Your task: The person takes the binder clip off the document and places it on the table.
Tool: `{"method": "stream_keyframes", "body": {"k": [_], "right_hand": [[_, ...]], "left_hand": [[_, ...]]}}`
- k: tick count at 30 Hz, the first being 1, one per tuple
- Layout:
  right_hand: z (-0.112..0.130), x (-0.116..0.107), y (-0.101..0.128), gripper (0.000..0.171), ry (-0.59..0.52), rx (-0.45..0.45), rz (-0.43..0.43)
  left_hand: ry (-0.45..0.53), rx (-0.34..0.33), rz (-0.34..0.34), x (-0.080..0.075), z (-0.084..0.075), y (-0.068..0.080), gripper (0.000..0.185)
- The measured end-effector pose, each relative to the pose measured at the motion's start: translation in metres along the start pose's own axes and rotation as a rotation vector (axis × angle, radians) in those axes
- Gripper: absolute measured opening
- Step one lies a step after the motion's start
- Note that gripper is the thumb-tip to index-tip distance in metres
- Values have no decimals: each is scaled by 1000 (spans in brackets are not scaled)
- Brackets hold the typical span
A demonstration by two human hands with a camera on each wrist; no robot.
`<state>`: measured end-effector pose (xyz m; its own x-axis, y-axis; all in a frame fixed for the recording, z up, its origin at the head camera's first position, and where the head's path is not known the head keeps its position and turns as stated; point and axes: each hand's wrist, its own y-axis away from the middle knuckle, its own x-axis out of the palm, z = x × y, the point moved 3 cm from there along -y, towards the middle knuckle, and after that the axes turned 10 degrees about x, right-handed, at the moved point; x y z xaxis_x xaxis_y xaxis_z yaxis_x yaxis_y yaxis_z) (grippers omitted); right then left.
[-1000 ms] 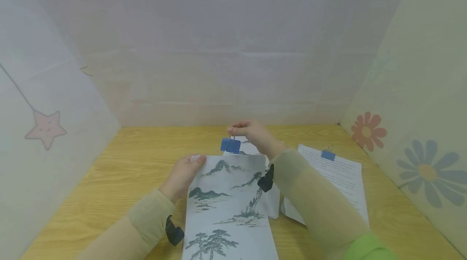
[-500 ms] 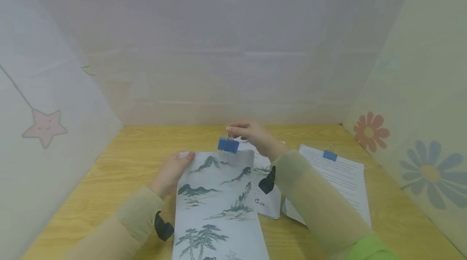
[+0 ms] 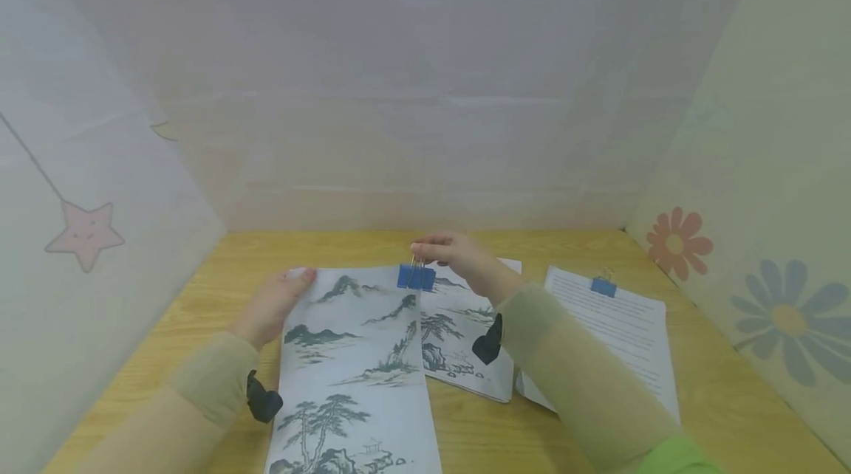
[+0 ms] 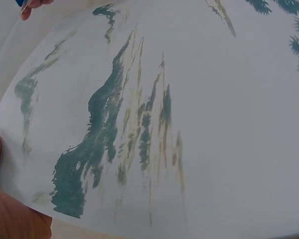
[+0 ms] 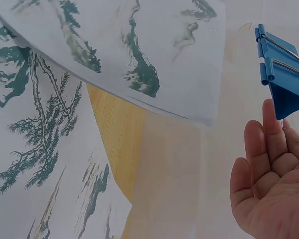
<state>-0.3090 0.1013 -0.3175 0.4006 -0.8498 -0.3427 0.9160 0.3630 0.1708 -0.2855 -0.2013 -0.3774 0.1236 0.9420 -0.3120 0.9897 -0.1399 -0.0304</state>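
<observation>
My left hand [image 3: 271,304] grips the upper left corner of a stack of paper [image 3: 346,378] printed with green ink mountains and pine trees. The stack's far side curves in the right wrist view. My right hand [image 3: 465,261] pinches the wire handles of a blue binder clip [image 3: 417,277]. The clip overlaps the stack's upper right corner in the head view. From the right wrist, the binder clip [image 5: 286,69] hangs apart from the edge of the sheets [image 5: 189,99], with a gap between. Behind my right hand lies a second stack of the same landscape paper [image 3: 475,371].
At the right lies a stack of text pages [image 3: 618,334] held by another blue binder clip [image 3: 603,286]. The wooden table [image 3: 226,267] meets pale walls at the back and both sides, with printed flowers [image 3: 787,320] on the right one.
My left hand has carried the gripped stack leftward, uncovering more of the second landscape stack. My right hand stays nearly in place with the binder clip, dropping slightly.
</observation>
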Motion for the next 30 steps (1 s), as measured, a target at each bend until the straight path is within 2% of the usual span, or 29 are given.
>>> {"method": "stream_keyframes", "body": {"k": [3, 9, 16, 24, 30], "right_hand": [[-3, 3, -1, 47, 9, 17, 10], [-8, 10, -4, 54, 36, 67, 29], [-13, 20, -4, 55, 71, 114, 35], [-18, 29, -6, 55, 96, 114, 46], [-21, 37, -7, 61, 101, 122, 72]], "left_hand": [[-90, -7, -7, -13, 2, -1, 77], [-138, -13, -15, -36, 7, -6, 80], [-315, 10, -11, -60, 6, -14, 89], [-372, 75, -30, -71, 5, -22, 78], [-398, 67, -55, -78, 6, -28, 81]]}}
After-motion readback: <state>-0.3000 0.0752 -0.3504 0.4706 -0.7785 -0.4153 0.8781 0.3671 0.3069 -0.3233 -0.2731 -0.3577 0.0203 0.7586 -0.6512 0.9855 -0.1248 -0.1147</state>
